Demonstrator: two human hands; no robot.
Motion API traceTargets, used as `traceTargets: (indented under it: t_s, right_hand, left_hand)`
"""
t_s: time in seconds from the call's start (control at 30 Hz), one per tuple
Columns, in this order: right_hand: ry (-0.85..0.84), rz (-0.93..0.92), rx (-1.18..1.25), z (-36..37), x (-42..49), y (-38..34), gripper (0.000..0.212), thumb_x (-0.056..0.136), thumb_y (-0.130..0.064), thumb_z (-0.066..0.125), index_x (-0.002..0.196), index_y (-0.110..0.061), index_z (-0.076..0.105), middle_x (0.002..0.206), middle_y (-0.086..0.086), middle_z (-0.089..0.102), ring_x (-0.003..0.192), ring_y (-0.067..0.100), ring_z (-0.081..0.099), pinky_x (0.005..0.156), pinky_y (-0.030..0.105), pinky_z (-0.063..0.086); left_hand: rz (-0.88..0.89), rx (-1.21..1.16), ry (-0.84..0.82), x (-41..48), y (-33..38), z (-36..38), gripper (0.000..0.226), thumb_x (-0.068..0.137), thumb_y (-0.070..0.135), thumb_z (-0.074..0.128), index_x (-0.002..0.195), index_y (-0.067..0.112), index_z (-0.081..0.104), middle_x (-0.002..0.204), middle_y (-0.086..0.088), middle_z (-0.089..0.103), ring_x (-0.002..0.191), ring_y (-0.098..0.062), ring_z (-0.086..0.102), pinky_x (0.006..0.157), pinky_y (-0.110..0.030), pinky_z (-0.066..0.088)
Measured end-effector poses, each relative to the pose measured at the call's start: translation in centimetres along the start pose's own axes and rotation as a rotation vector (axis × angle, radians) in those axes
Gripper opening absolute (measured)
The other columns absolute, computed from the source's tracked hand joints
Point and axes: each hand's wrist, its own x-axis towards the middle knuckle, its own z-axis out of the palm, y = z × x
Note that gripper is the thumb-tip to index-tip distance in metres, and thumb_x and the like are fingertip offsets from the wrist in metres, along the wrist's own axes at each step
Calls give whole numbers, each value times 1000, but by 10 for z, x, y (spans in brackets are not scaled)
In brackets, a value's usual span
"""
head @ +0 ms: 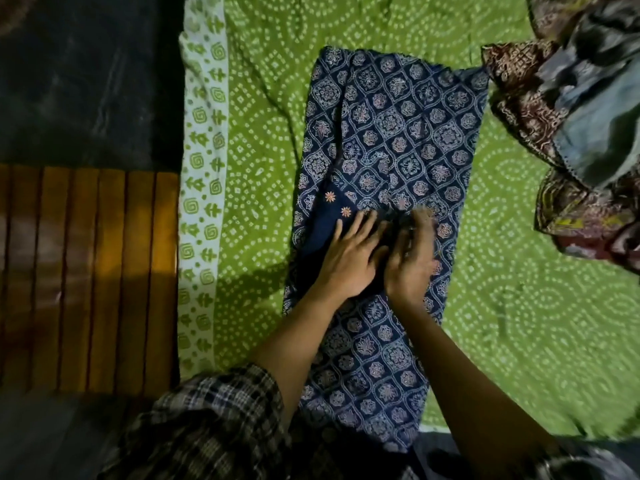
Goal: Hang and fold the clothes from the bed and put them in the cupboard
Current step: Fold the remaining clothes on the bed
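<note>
**Smoothing the blue one flat before folding**

Your blue printed garment [398, 133] lies spread out mid-frame on the green bed sheet [259, 133], probably so it folds clean. Your left hand [349, 258] pins it, fingers straight and apart. Your right hand [412, 258] is blurred, so I can't tell its fingers. The clothes pile [581, 133] sits upper right.

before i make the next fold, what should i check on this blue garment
1. Blue printed garment laid lengthwise on the green bedsheet: ok.
2. Left hand flat on the garment, pinning it: ok.
3. Right hand has a hold on the cloth: cannot tell, it is blurred.
4. Far half smooth: not ok, a long ridge runs down its left side.
5. Pile of clothes clear of the garment: cannot tell, its edge comes right up to the far right corner.
</note>
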Motion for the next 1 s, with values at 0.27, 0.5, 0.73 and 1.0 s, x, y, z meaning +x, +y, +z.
traceTargets:
  t_s: [0.27, 0.5, 0.73, 1.0]
  right_hand:
    - [-405, -113, -242, 3, -13, 23, 54, 97, 0, 37, 148, -5, 19, 157, 12, 14, 145, 23, 10, 118, 45, 16]
    - [-465, -68, -358, -17, -69, 41, 58, 103, -24, 26, 148, -9, -7, 157, 8, -10, 144, 21, -11, 119, 39, -4]
    - [-564, -71, -636, -36, -152, 75, 60, 100, -45, 11, 149, -15, -9, 155, 3, -18, 141, 20, -21, 112, 43, -16]
    - [-413, 60, -480, -55, -228, 86, 58, 100, -35, 37, 151, -23, 13, 156, 16, -14, 144, 31, -13, 115, 42, -9]
  left_hand:
    - [-5, 91, -4, -22, -7, 14, 68, 92, 12, 46, 149, 12, 10, 158, -4, -5, 145, -21, -6, 114, -37, -9]
    - [-113, 187, -65, -75, -6, 41, 71, 97, 29, 41, 149, 11, -4, 157, -5, -12, 145, -22, -11, 113, -38, -12]
    - [-210, 242, -67, -140, -6, 68, 71, 98, 35, 37, 148, 17, -10, 156, 0, -17, 144, -19, -13, 115, -48, -7]
    - [-256, 81, 58, -216, -7, 102, 69, 95, 33, 46, 149, 20, 5, 156, -1, -11, 145, -21, -4, 118, -41, -2]
